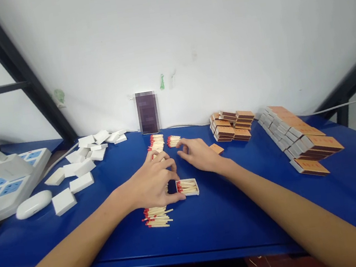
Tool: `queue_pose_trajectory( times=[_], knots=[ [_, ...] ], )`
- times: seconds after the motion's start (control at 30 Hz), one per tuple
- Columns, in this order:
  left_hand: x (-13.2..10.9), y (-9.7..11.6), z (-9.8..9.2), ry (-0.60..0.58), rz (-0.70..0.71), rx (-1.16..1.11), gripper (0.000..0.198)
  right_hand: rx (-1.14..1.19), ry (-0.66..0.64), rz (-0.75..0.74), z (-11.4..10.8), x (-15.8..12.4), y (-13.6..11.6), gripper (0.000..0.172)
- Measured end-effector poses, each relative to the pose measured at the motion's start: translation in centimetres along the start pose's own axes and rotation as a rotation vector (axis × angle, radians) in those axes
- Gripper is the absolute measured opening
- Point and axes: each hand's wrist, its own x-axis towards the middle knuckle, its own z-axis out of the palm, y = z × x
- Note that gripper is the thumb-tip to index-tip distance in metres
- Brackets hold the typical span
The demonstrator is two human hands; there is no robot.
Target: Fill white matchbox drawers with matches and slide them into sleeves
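A white matchbox tray [197, 187] filled with red-tipped matches lies on the blue table. My left hand [153, 177] steadies its left end, thumb at the near corner and a finger at the far corner. Beneath and around that hand runs a row of loose matches, with a far pile [157, 141] and a near pile [158, 217]; the middle is hidden. My right hand [199, 155] is beside a small bunch of matches [174, 141], thumb and forefinger slightly apart and nothing visible between them. Partly behind the right hand lies an orange matchbox sleeve [216, 148].
Several empty-looking white trays [81, 182] lie scattered at left, near a white earbud case [34, 204] and a power strip [12, 189]. Stacked orange matchboxes [233, 125] stand at the back right. A larger matchbox stack [301, 133] is farther right. A blurred dark object [147, 112] leans on the wall.
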Motion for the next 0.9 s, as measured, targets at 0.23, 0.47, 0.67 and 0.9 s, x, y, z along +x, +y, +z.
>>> queue_pose_trajectory(
  times=[0.23, 0.47, 0.67, 0.9],
  knots=[
    [0.0, 0.1, -0.1, -0.008, -0.009, -0.001, 0.036, -0.176, 0.011, 0.002, 2.2, 1.7, 0.9, 0.023],
    [0.0, 0.0, 0.0, 0.005, 0.008, -0.007, 0.037, -0.206, -0.019, 0.022, 2.0, 2.0, 1.0, 0.022],
    [0.0, 0.1, 0.0, 0.003, -0.004, -0.005, 0.035, -0.228, -0.017, 0.041, 2.3, 2.5, 1.0, 0.019],
    [0.0, 0.1, 0.0, -0.001, -0.010, -0.005, 0.036, -0.194, -0.014, 0.022, 2.0, 2.2, 1.0, 0.016]
  ],
)
